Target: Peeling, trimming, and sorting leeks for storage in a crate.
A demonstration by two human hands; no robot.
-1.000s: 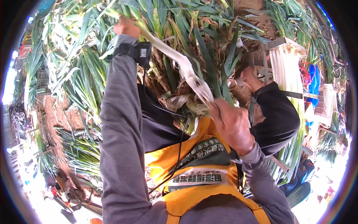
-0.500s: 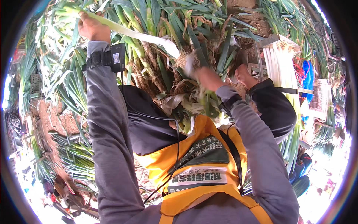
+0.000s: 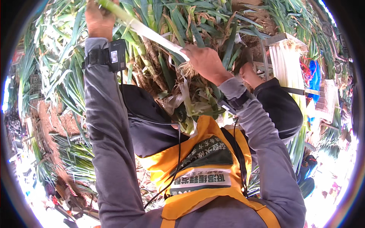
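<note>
A long green onion [image 3: 157,39] with a bare white shaft slants across the top of the head view. My left hand [image 3: 99,21] is closed round its green upper part, partly cut off by the picture's edge. At the rooted lower end, my right hand [image 3: 205,62] is closed on the shaft, its fingers curled and their tips hidden. Stringy roots [image 3: 187,69] hang just below those fingers. Beneath both hands lies a heap of unpeeled green onions [image 3: 152,60] with dirty outer leaves. Stripped leaves [image 3: 190,97] are piled in front of my knees.
To the right, a frame [image 3: 283,38] holds a bundle of white peeled green onions [image 3: 283,60], with a strap [image 3: 294,91] across it. Something blue [image 3: 314,79] lies beyond. More green onions [image 3: 74,157] cover the ground at left. My bent knee [image 3: 281,110] is beside the bundle.
My left hand has moved up and slightly right with the green onion. My right hand, blurred before near the root end, now grips the shaft there.
</note>
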